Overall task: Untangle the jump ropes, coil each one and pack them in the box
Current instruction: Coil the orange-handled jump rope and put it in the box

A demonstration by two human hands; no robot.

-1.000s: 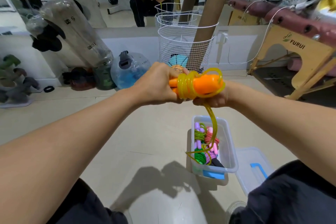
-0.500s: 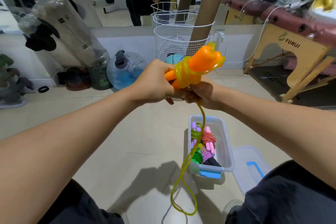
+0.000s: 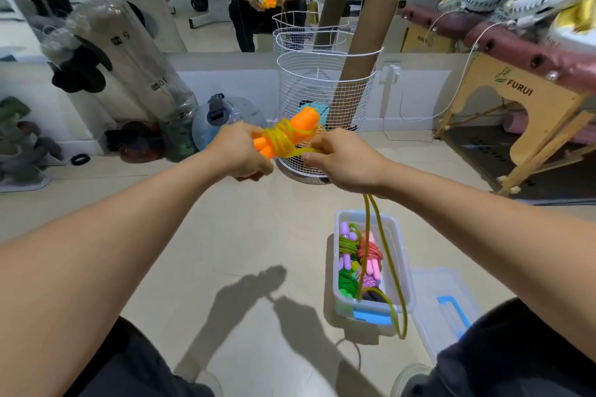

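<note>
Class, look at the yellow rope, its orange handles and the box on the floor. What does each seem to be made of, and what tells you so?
Yellow rope: probably soft PVC; glossy, translucent, hangs limp. Orange handles: likely hard plastic or foam; matte, uniform colour, so uncertain. Box: translucent plastic; contents show through its frosted walls.

Box (image 3: 403, 255) on the floor below the right hand (image 3: 343, 162), lid (image 3: 432, 293) right of it, wire basket (image 3: 322, 100) behind (coiled ropes (image 3: 358, 261) inside the box)

Beige floor (image 3: 258, 235) — clear box (image 3: 404, 255), lid (image 3: 432, 316), wire basket (image 3: 322, 100) on it.
</note>
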